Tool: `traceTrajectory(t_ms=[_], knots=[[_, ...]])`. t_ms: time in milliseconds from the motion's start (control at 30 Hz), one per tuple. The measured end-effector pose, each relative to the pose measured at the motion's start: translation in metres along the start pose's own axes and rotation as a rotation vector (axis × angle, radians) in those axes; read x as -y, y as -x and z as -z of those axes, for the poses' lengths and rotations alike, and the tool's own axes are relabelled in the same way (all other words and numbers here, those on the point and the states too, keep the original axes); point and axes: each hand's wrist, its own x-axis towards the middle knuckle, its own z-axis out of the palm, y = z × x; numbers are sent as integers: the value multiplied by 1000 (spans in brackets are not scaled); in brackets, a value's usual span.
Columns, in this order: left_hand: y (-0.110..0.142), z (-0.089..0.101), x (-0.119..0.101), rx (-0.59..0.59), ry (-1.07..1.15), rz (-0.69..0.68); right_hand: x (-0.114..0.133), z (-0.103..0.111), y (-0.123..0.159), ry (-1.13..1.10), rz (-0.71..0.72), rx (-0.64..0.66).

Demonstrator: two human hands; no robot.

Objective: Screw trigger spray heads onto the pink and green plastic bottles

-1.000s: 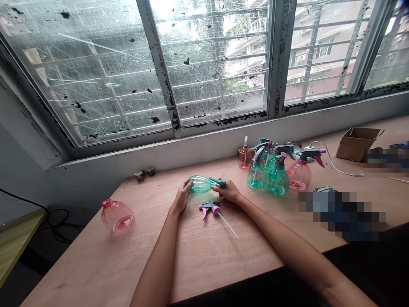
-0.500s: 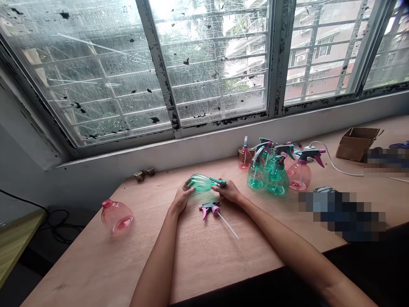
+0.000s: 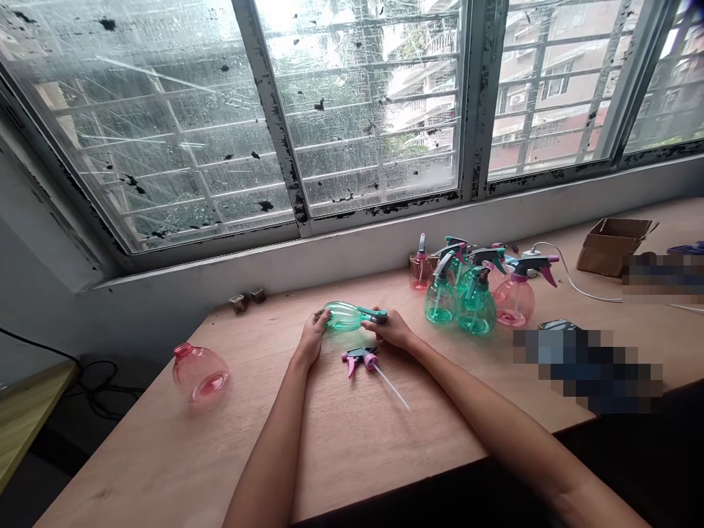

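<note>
A clear green spray bottle [image 3: 344, 316] lies sideways between my two hands, just above or on the table. My left hand [image 3: 314, 334] is closed around its base end. At the neck, my right hand [image 3: 394, 328] grips the grey-and-teal spray head [image 3: 375, 315], which sits on the bottle. Just below, on the wood, rests a loose pink-and-grey spray head [image 3: 360, 358] with its white tube pointing toward me. An open pink bottle [image 3: 201, 372] without a spray head stands off to the left of my left hand.
Several green and pink spray bottles [image 3: 476, 304] with heads stand grouped at the right, near the wall. Beyond them are a white cable [image 3: 577, 287] and an open cardboard box [image 3: 613, 248]. Two small brown objects [image 3: 238, 303] sit by the window ledge. A pixelated patch covers something at right.
The green bottle has turned slightly in my hands, and my left fingers have shifted at its base. The other things stay where they were.
</note>
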Motion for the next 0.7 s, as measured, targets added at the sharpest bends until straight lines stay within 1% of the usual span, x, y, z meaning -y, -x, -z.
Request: traceTrajectory(t_ms=[333, 700], knots=[[0, 10, 1, 48, 45, 17, -2, 2, 0, -6, -5, -16], [1, 8, -2, 27, 17, 39, -3, 2, -3, 8, -13, -19]])
